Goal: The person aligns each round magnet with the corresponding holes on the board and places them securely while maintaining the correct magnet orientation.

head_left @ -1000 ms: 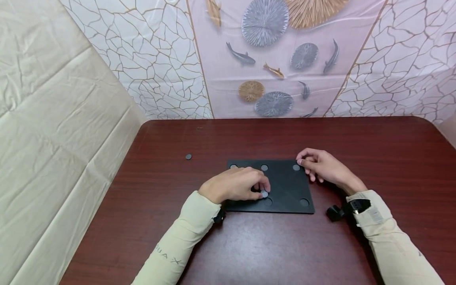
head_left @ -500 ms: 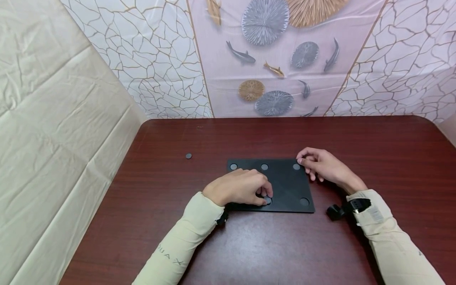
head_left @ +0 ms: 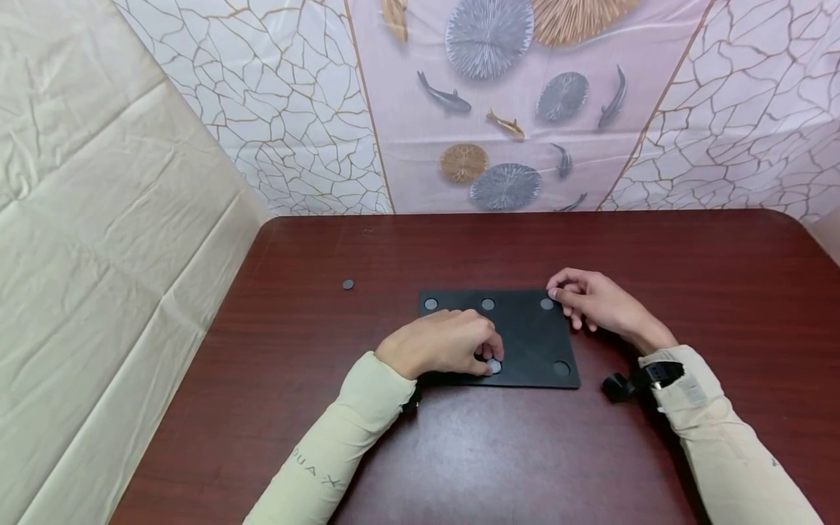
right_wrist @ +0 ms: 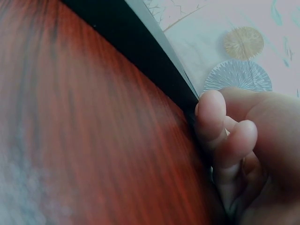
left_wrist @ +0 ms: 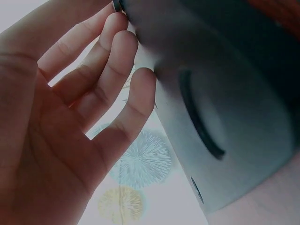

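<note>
A flat black board (head_left: 531,339) with round recesses lies on the table. My left hand (head_left: 442,341) reaches over its left part and pinches a small grey disc (head_left: 495,367) between thumb and fingers, at the front middle recess. In the left wrist view the disc's edge (left_wrist: 117,5) shows at the top by the fingertips, and the other fingers touch or nearly touch the board (left_wrist: 243,117). My right hand (head_left: 600,302) grips the board's far right corner. Grey discs sit in the far left (head_left: 430,304), far middle (head_left: 488,304) and far right (head_left: 547,303) recesses.
Another grey disc (head_left: 348,284) lies on the dark red wooden table (head_left: 295,328), left of the board. The front right recess (head_left: 561,368) holds no disc. My left hand hides the board's front left part. A patterned cloth (head_left: 453,131) hangs behind the table.
My left hand has moved slightly right and toward me, bringing the disc to the front middle recess. The far left disc has come into full view. My right hand keeps its place.
</note>
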The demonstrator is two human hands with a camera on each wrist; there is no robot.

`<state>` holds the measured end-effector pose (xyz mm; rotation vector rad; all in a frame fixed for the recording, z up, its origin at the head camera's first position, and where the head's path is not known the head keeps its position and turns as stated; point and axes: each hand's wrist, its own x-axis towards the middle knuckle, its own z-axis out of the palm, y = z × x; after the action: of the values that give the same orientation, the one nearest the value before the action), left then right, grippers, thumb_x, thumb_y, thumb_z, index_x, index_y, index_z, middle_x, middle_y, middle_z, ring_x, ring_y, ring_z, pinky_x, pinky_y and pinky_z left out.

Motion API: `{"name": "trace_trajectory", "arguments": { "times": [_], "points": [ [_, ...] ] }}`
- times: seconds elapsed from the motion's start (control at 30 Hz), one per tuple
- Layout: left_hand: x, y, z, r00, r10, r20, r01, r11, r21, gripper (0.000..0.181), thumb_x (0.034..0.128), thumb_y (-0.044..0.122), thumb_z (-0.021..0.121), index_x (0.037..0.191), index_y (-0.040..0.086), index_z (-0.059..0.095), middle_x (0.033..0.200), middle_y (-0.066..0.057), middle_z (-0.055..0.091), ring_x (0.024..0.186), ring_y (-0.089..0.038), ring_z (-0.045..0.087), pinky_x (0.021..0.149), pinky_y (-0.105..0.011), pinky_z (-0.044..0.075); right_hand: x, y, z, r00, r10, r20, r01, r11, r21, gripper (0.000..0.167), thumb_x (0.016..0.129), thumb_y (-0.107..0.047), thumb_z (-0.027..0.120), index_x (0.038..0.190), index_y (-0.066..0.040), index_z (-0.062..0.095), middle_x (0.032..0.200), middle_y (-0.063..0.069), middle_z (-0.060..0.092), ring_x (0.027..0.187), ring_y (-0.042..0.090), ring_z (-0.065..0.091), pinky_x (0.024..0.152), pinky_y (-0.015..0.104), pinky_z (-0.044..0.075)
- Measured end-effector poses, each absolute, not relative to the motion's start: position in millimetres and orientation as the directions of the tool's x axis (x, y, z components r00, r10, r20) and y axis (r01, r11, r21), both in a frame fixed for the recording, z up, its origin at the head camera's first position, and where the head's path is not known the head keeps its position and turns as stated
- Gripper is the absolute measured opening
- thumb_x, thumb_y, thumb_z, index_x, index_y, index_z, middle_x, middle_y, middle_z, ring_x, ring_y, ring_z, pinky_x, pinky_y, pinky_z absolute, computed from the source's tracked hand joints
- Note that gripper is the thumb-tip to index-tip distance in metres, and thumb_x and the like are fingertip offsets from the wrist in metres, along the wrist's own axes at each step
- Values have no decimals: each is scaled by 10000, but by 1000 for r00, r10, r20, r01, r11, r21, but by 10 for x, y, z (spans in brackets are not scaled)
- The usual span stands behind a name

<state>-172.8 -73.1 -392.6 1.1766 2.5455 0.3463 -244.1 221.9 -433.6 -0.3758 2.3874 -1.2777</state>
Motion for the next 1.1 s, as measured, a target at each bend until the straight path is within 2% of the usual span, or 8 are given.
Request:
{"name": "trace_trajectory", "arguments": {
  "times": [0.37,0.57,0.63,0.77,0.87,0.97,1.1],
  "points": [
    [-1737,-749,-3902,-611,769,-187,690,634,349,234,962,268,809,1188,210,796,996,147,706,901,49,627,803,-149,509,-2465,2194,-4321,-878,-423,-224,-48,544,-838,209,1115,-175,558,1264,-34,598,777,100,582,554,176,597,423,324,468],
    [-1758,-753,-3899,-603,779,-175,683,617,392,249,970,277,804,1210,220,771,1002,144,685,919,37,617,787,-159,508,-2449,2199,-4311,-878,-427,-216,-52,534,-844,215,1110,-177,571,1255,-20,591,770,102,582,551,173,593,418,324,464],
    [-1770,-765,-3896,-603,781,-159,679,608,411,210,979,279,793,1180,221,768,980,153,678,895,43,614,771,-153,504,-2443,2206,-4313,-878,-428,-214,-54,533,-845,221,1108,-182,578,1253,-16,588,766,104,582,551,177,591,418,326,464],
    [-1792,-836,-3875,-612,784,-104,679,589,439,22,1004,249,760,1015,230,764,876,159,654,789,33,589,702,-157,491,-2439,2214,-4324,-877,-432,-210,-56,527,-848,228,1104,-184,588,1251,-10,586,763,102,581,551,177,593,416,325,465],
    [-1808,-916,-3847,-632,771,-72,668,590,454,109,1008,258,751,902,240,743,779,155,623,694,11,561,641,-184,474,-2443,2214,-4334,-877,-434,-206,-59,522,-851,228,1103,-186,591,1248,-11,588,764,99,581,550,172,594,412,322,461],
    [-1835,-1003,-3815,-660,749,-59,645,605,467,148,1007,297,751,872,239,731,719,151,597,639,4,543,615,-208,461,-2444,2212,-4338,-878,-434,-202,-63,523,-850,224,1102,-186,593,1244,-13,590,762,101,580,548,171,592,410,321,460],
    [-1871,-1132,-3764,-698,715,-46,617,633,467,144,1030,296,722,914,214,750,787,158,638,686,1,563,659,-231,481,-2439,2214,-4337,-879,-432,-203,-63,526,-848,223,1102,-184,593,1245,-14,593,765,101,580,549,171,594,410,321,459]
  ]
}}
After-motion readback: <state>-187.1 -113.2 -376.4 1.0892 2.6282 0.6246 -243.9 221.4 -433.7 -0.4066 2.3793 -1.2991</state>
